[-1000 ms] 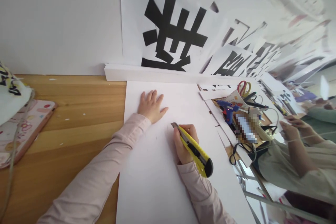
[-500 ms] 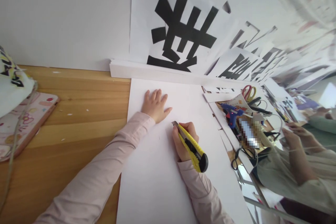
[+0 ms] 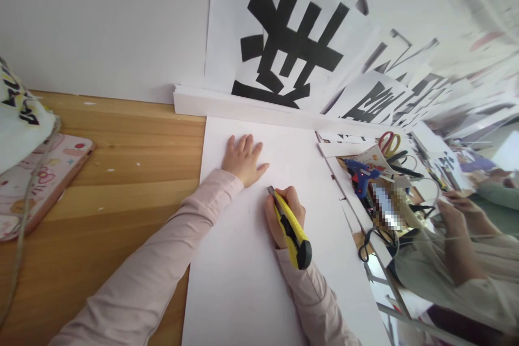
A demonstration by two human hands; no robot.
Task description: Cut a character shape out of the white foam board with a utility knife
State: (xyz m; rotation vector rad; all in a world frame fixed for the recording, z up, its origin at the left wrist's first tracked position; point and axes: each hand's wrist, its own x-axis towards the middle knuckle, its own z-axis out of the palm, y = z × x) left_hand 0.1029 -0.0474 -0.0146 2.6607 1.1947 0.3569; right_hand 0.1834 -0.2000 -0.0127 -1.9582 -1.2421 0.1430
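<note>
One second on, grips yellow-and-black plastic utility knife in right hand; swings handle closer over pale-pink fabric sleeve; likely re-angles blade at large white sheet on wooden table; keeps left hand flat, open.

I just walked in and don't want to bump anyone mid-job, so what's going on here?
The person's right hand holds a yellow utility knife, its blade end over or on a large white sheet. The left hand lies spread on the same sheet. Whether the blade touches it is hard to tell, and no long cut shows near the tip. To the right are a blue glue gun and scissors, and beyond them another person's hands.
</note>
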